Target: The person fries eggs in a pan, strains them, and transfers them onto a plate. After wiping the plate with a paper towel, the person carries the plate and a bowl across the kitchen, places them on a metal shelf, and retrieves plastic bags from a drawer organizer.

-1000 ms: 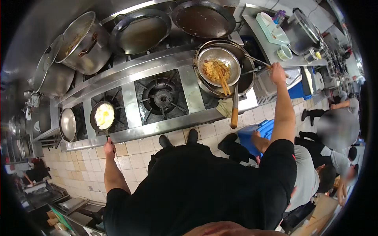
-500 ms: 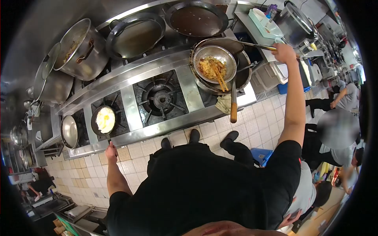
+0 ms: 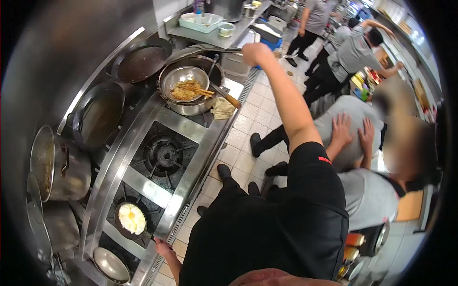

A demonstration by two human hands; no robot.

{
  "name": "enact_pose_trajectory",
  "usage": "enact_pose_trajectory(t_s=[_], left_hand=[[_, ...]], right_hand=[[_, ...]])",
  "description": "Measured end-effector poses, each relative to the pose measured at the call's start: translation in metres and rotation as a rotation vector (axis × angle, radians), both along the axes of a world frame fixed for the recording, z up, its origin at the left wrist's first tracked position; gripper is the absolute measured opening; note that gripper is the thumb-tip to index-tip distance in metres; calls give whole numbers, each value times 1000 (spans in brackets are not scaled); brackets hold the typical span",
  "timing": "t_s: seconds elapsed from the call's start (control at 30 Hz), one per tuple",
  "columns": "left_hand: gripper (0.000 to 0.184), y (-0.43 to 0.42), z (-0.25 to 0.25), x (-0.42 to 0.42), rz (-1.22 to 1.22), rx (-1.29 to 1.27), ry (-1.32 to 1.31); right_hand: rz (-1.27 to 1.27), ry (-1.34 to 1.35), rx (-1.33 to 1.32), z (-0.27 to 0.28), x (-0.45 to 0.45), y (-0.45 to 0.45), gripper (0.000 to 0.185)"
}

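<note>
At the lower left, my left hand (image 3: 163, 248) is closed around the handle of a small black frying pan (image 3: 122, 229). A fried egg (image 3: 132, 218), white with a yellow centre, lies in the pan, over a burner. My right hand (image 3: 256, 53) is stretched out at the top, closed on the long handle of a utensil (image 3: 214, 48). That handle runs left behind a large pot (image 3: 191, 109); its head is partly hidden. Across the pot rests a wooden-handled strainer (image 3: 188, 73) with golden-brown fried food (image 3: 183, 91) and chopsticks (image 3: 200, 89) in it.
A bare burner (image 3: 166, 156) sits between pot and frying pan. Another pan (image 3: 110, 265), two oil-filled woks (image 3: 100, 117) and a stockpot (image 3: 71, 167) line the left. A folded cloth (image 3: 223, 108) lies at the stove edge. Several people in grey shirts (image 3: 367, 195) stand on the right.
My view has turned rightward, so the stove appears rotated and more co-workers show. Both hands keep their holds. A person's hands now rest on another's grey-shirted back.
</note>
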State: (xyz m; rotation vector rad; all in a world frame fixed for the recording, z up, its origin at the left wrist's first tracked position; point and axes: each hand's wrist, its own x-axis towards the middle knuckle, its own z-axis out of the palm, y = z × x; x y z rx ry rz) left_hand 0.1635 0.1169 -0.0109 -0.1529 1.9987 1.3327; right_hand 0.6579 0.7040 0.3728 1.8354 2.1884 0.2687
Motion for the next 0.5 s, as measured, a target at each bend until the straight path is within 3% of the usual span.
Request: enact_pose_trajectory(t_s=[0.1, 0.17, 0.23, 0.3, 0.5], left_hand=[[42, 0, 2, -4, -14, -6, -25], [41, 2, 8, -4, -23, -59, -27], [42, -3, 1, -10, -90, -61, 0], [43, -7, -9, -11, -212, -35, 110], [43, -14, -15, -22, -178, -43, 35]], right_hand=[[-4, 49, -185, -21, -16, -37, 25], [-43, 107, -98, -55, -17, -48, 26], [-188, 269, 56, -44, -38, -96, 27], [-172, 311, -51, -40, -46, -117, 30], [-74, 518, -367, -81, -48, -138, 32]])
